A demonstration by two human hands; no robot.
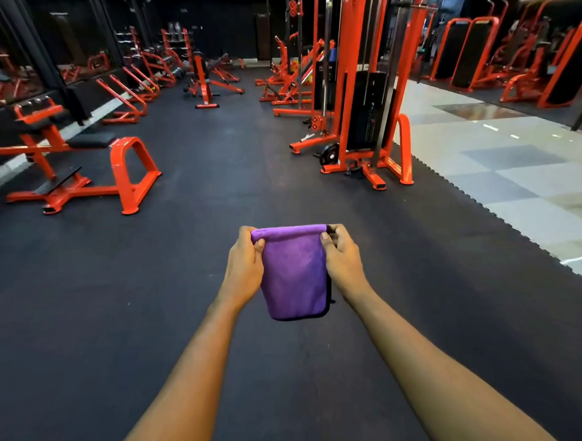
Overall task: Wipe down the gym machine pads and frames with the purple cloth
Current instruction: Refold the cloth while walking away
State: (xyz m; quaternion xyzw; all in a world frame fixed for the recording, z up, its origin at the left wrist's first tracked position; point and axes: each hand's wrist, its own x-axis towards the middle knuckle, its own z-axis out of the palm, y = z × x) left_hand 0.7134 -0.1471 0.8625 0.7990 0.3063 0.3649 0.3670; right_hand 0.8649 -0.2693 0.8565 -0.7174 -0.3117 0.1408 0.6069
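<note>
The purple cloth (294, 273) hangs folded in front of me, held up over the dark floor. My left hand (245, 268) pinches its top left corner and my right hand (342, 258) pinches its top right corner. A dark edge shows along the cloth's right side. An orange bench machine with black pads (87, 160) stands to my left. An orange cable tower with a black weight stack (366, 101) rises ahead on the right. Both hands are well away from any machine.
Black rubber flooring (218, 184) forms a wide aisle ahead. More orange benches and racks (205, 82) line the left wall and the far end. Pale tiles (502, 168) begin on the right, with further orange machines (552, 64) beyond them.
</note>
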